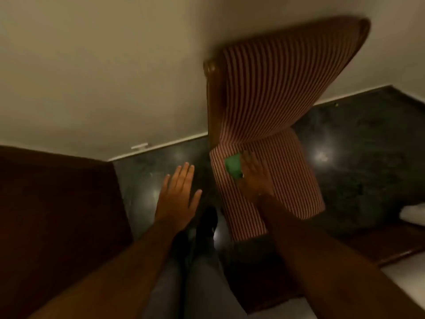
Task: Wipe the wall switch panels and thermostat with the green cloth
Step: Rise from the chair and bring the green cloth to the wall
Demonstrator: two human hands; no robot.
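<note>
The green cloth (232,167) lies folded on the seat of a red-and-white striped chair (273,93), which stands against the cream wall. My right hand (254,174) reaches over the seat with its fingers spread, touching the cloth's right edge; whether it grips the cloth is unclear in the blur. My left hand (177,192) hovers flat and open over the dark floor, left of the chair, holding nothing. No switch panel or thermostat is in view.
Dark wooden furniture (53,215) fills the left. The dark polished floor (358,143) runs along the cream wall (103,65). A small white fitting (139,146) sits at the skirting. My legs and a dark shoe (207,223) are below. A white object (414,214) lies at the right edge.
</note>
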